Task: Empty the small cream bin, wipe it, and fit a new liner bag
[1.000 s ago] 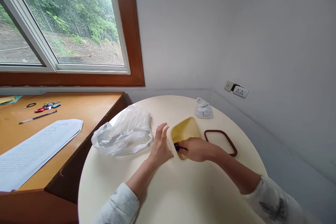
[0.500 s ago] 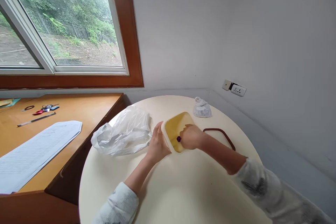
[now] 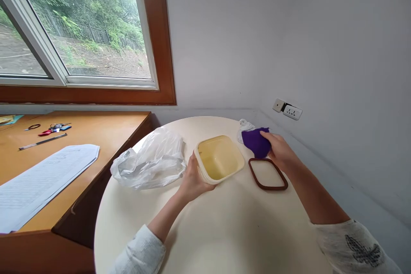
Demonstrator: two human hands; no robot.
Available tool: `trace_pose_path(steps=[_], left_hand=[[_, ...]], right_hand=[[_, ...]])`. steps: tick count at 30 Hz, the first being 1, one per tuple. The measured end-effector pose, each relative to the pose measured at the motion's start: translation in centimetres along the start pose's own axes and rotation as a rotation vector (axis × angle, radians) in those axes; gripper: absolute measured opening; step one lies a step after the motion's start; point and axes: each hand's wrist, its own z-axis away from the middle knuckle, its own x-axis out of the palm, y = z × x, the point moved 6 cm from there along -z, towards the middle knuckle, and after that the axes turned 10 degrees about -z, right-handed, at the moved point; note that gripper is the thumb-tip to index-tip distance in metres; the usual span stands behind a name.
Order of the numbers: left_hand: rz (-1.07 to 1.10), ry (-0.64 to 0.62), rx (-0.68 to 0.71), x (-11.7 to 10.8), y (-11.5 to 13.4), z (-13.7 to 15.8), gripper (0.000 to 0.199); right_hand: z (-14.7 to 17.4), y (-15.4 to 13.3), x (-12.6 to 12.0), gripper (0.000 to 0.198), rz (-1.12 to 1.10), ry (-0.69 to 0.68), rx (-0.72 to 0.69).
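Observation:
My left hand (image 3: 194, 182) grips the near left side of a pale yellow plastic container (image 3: 221, 158), which is tilted so its open mouth faces me. Inside it only the bare yellow walls show. To the right, my right hand (image 3: 279, 150) pinches a purple cloth (image 3: 257, 142) by its upper edge, and the cloth hangs down. Behind it sits a white knotted bundle (image 3: 246, 126), partly covered by the cloth. Just below the right hand a brown rounded-square ring (image 3: 269, 188) lies flat on the table.
A crumpled clear plastic bag (image 3: 154, 160) lies left on the round cream table (image 3: 218, 235). The wooden desk (image 3: 105, 126) beside it holds papers (image 3: 48, 184), a pen (image 3: 43, 141) and keys (image 3: 55, 129). A wall socket (image 3: 292, 111) is at right, a window upper left.
My right hand has come out of the container and moved right, now with the purple cloth. The container has turned a little, and the whole brown ring shows.

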Motion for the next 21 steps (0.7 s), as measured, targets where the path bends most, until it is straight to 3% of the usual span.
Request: trace_pose_path(steps=[3,7,11,15,18,19,21], left_hand=[[0.06,-0.028,-0.012,0.4,0.2,0.1,0.104],[0.166,-0.05,-0.006,1.1,0.3,0.3,0.102],[0.225,-0.065,-0.036,1.3,0.0,0.2,0.098],[0.205,-0.044,-0.037,1.2,-0.4,0.3,0.106],[0.175,-0.073,-0.081,1.4,-1.1,0.5,0.099],[0.166,-0.084,-0.093,1.4,-1.2,0.5,0.094],[0.188,-0.106,-0.098,1.5,-1.4,0.6,0.089]], right_hand=[[-0.4,-0.4,1.1,0.036,0.093,0.027,-0.123],[-0.1,-0.2,6.2,0.041,0.482,-0.21,-0.154],[0.9,-1.0,11.3,0.043,0.756,-0.388,-0.356],[3.0,-1.8,15.3,0.043,0.74,-0.664,-0.485],[5.3,-2.4,16.8,0.038,0.641,-0.879,-0.512],[5.9,-2.6,16.9,0.037,0.621,-0.923,-0.503],[6.0,-2.9,16.0,0.032,0.682,-0.824,-0.458]])
